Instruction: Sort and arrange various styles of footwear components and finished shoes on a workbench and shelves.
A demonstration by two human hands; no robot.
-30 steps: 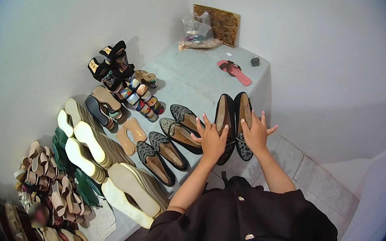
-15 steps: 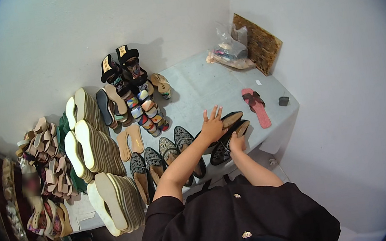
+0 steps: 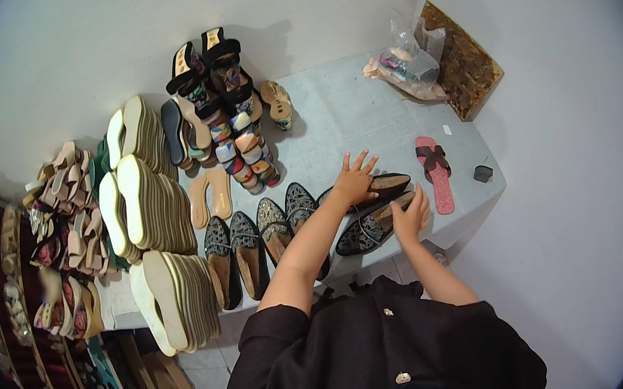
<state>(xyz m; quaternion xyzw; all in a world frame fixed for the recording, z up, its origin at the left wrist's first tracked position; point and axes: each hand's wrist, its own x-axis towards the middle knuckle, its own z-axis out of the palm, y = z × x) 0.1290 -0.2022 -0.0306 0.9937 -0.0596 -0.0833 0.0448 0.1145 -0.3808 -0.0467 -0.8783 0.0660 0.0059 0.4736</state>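
Observation:
Two black pointed flat shoes lie side by side near the table's front edge, toes to the left. My left hand (image 3: 355, 181), fingers spread, rests over the far black shoe (image 3: 389, 182) and hides its middle. Beside the heel of the near black shoe (image 3: 362, 236), which has a patterned upper, is my right hand (image 3: 412, 217). Its fingers are stretched out and its thumb is apart, touching or close to that heel. To the left, several patterned pointed flats (image 3: 247, 241) stand in a row, the last partly behind my left forearm.
A pink slipper (image 3: 437, 171) with a dark strap and a small black object (image 3: 483, 173) lie right on the table (image 3: 324, 107). Stacked soles (image 3: 153, 206), sandals (image 3: 73, 185) and colourful straps (image 3: 244, 152) fill the left. A plastic bag (image 3: 412, 65) and a brown board (image 3: 466, 59) stand at the back right.
My right hand has loosened from the near shoe and its fingers have straightened by the heel. That shoe has turned slightly apart from the far one. The whole view has shifted.

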